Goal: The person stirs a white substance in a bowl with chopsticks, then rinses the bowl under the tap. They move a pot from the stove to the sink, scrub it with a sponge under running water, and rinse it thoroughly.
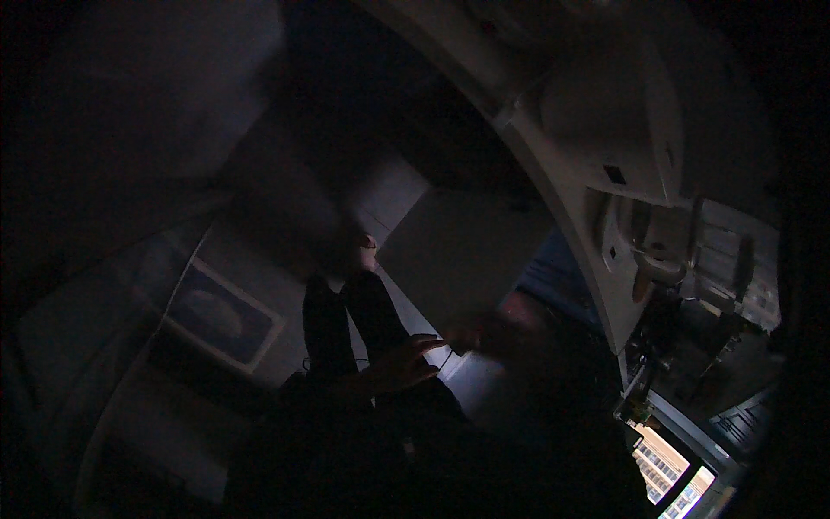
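Note:
The scene is very dark, and much of what is near my hands is in shadow. My left hand (408, 364) reaches in front of my dark trousers (376, 311), its thumb and fingers apart. A thin dark cord (447, 361) runs beside its fingertips; whether they grip it cannot be told. Just to the right, my right hand (476, 340) is dim and blurred, close to the left fingertips. Something small and dark (459, 344) shows between the two hands, too unclear to name. A bare foot (367, 252) is on the floor beyond the trouser legs.
A bordered mat with an oval pattern (220, 318) lies on the pale floor at left. Beside it runs the edge of a panel (175, 292). A curved pale edge (551, 188) arcs along the right, with cluttered objects (687, 344) beyond. Daylight enters a window (661, 460) at lower right.

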Demonstrator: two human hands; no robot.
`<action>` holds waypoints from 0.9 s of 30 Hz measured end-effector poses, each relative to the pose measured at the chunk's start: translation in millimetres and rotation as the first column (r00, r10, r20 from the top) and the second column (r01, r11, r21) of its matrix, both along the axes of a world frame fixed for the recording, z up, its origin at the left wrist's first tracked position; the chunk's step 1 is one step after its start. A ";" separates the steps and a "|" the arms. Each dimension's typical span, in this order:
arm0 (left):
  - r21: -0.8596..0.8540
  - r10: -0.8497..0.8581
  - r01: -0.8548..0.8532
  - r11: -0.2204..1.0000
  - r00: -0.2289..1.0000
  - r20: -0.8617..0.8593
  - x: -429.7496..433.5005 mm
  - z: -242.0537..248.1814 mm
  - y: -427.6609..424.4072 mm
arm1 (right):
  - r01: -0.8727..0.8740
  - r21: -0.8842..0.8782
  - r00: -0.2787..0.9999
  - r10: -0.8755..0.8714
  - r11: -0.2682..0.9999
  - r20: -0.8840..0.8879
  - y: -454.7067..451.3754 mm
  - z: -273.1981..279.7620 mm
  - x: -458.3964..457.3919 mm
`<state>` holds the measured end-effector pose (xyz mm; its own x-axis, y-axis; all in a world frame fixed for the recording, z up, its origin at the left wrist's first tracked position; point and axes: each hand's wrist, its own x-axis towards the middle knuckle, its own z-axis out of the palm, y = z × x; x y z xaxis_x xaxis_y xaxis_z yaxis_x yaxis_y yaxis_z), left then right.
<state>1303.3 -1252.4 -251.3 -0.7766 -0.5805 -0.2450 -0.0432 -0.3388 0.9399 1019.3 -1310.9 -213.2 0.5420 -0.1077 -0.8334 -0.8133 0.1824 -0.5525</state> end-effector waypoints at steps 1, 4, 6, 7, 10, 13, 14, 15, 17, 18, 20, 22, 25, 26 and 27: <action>0.098 -0.053 0.049 0.994 0.998 0.038 3.7 3.2 -4.3 | 0.072 -0.093 0.996 -0.076 0.993 -0.042 -24.4 -8.0 -1.9; 0.317 -0.160 0.116 0.941 0.980 0.115 14.0 6.0 -14.5 | 0.323 -0.591 0.908 -0.419 0.739 -0.028 -112.8 -50.3 2.1; 0.319 -0.091 0.052 0.946 0.990 0.108 22.3 -4.1 -14.9 | 0.342 -0.792 0.859 -0.510 0.506 0.044 -177.7 -90.2 10.3; 0.371 -0.078 0.018 0.928 0.986 0.148 26.1 -12.8 -12.0 | 0.331 -0.840 0.846 -0.530 0.430 0.061 -205.8 -111.0 14.4; 0.413 0.118 -0.190 0.891 0.974 0.194 40.0 -32.4 19.8 | 0.269 -0.887 0.836 -0.549 0.375 0.021 -261.3 -163.0 26.5; 0.458 0.271 -0.359 0.813 0.930 0.247 51.7 -48.9 50.9 | 0.223 -0.888 0.825 -0.563 0.403 -0.049 -285.9 -194.3 32.7; 0.471 0.284 -0.383 0.795 0.920 0.270 60.8 -52.8 58.2 | 0.218 -0.888 0.824 -0.564 0.406 -0.056 -287.9 -199.3 35.2; 0.498 0.293 -0.407 0.766 0.910 0.292 68.9 -52.2 66.1 | 0.218 -0.886 0.820 -0.569 0.410 -0.061 -289.4 -202.8 35.3; 0.524 0.309 -0.449 0.724 0.890 0.336 82.1 -49.2 75.0 | 0.237 -0.882 0.817 -0.575 0.407 -0.046 -289.1 -205.3 36.4; 0.533 0.316 -0.466 0.707 0.881 0.351 87.1 -46.2 77.6 | 0.253 -0.878 0.816 -0.577 0.405 -0.031 -287.5 -205.7 36.8; 0.546 0.324 -0.487 0.681 0.870 0.371 94.8 -40.8 79.4 | 0.283 -0.871 0.813 -0.582 0.401 -0.003 -285.7 -205.6 36.1; 0.548 0.334 -0.506 0.666 0.859 0.387 97.7 -35.6 77.5 | 0.316 -0.861 0.809 -0.588 0.399 0.025 -283.7 -205.0 35.1; 0.543 0.345 -0.523 0.657 0.849 0.400 97.2 -29.3 70.1 | 0.374 -0.843 0.799 -0.596 0.386 0.081 -278.1 -201.5 34.5; 0.540 0.352 -0.531 0.653 0.844 0.404 96.0 -26.5 66.6 | 0.394 -0.837 0.794 -0.599 0.380 0.102 -274.1 -198.8 34.7; 0.532 0.357 -0.534 0.657 0.842 0.405 95.4 -24.8 61.1 | 0.414 -0.828 0.790 -0.601 0.378 0.120 -269.4 -195.5 34.9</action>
<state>1398.7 -1191.2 -276.1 -0.3254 -0.4959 -0.8051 0.0728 -0.8620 0.5016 1054.2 -1580.3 -408.7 0.0066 -0.9534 -0.3015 -0.8170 0.1687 -0.5514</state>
